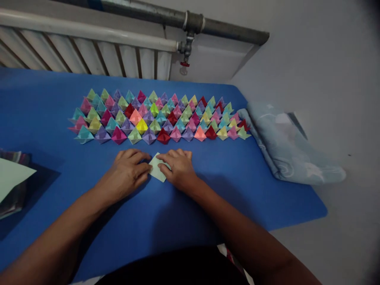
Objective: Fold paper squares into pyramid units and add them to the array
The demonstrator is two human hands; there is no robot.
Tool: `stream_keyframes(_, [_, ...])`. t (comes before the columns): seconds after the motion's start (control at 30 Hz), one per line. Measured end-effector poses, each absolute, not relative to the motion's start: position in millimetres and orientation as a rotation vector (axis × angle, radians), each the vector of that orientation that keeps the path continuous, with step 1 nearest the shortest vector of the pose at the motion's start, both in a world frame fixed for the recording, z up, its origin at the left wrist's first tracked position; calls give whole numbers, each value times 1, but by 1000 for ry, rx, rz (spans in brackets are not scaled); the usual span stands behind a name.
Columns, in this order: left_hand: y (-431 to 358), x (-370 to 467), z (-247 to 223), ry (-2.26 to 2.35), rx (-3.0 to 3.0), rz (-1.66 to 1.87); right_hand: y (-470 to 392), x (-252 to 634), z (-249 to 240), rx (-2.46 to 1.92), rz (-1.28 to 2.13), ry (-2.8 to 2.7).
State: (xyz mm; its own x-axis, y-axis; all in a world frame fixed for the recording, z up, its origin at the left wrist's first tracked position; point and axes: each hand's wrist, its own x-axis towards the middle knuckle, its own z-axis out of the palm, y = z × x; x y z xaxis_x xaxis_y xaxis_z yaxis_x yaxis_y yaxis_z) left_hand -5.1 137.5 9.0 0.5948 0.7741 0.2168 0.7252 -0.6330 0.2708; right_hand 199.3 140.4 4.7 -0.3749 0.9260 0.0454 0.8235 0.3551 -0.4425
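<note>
A small pale green sheet of folded paper (157, 171) lies on the blue tabletop between my two hands. My left hand (127, 168) has its fingers bent and closed at the paper's left corner, thumb and fingertips pressing there. From the other side, my right hand (181, 170) curls over the right part of the sheet, with its thumb and index finger on the paper. That hand covers the sheet's right edge. Just beyond my hands stand rows of small folded paper boats (149, 135) in many colours.
At the left edge, a pale green sheet (13, 174) lies on a dark stack in clear wrapping (19, 204). A folded grey-blue blanket (273, 138) rests at the right against the wall. Behind the blue table (44, 118) are a white radiator (103, 55) and a pipe with a red-handled valve (185, 63).
</note>
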Motion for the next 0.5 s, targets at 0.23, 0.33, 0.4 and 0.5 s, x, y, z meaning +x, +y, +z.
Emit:
stream_keyframes(0.23, [183, 16, 13, 1198, 2420, 300, 141, 202, 1, -1556, 478, -2323])
stream_keyframes(0.33, [193, 21, 20, 1173, 2407, 202, 140, 205, 2, -1584, 409, -2303])
stream_keyframes(0.4, [198, 27, 26, 1141, 2453, 95, 139, 207, 4, -1597, 388, -2320])
stream_keyframes(0.5, [206, 39, 35, 1159, 2459, -37, 138, 211, 9, -1587, 455, -2316])
